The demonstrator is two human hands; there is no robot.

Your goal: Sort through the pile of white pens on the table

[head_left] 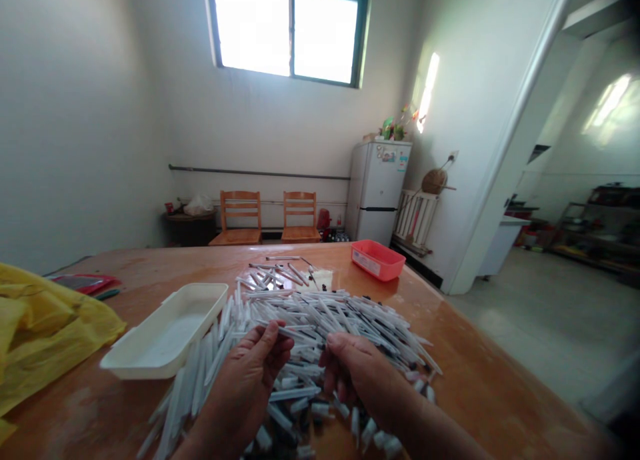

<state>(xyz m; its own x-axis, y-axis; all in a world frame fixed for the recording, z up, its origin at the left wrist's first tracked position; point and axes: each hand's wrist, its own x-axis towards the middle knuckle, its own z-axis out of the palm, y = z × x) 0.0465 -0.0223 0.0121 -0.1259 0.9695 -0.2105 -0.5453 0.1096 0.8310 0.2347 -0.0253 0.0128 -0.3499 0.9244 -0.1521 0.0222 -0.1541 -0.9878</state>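
Over a large heap of clear and white plastic pen barrels (345,313), my two hands are held close together. My left hand (257,360) is closed, with a thin pen barrel (293,332) pinched between thumb and forefinger and pointing to the right. A short gap away, my right hand (355,363) is closed in a pinch; whatever is in its fingertips is too small to make out. Loose pen caps (323,410), clear and dark, lie below the hands. Beyond the heap is a smaller scatter of pens (273,277).
A cream plastic tray (167,333) sits left of the heap, beside a yellow plastic bag (50,333). At the far right of the wooden table (465,353) stands a red plastic basket (377,260). Two wooden chairs (241,213) and a fridge (383,187) are behind.
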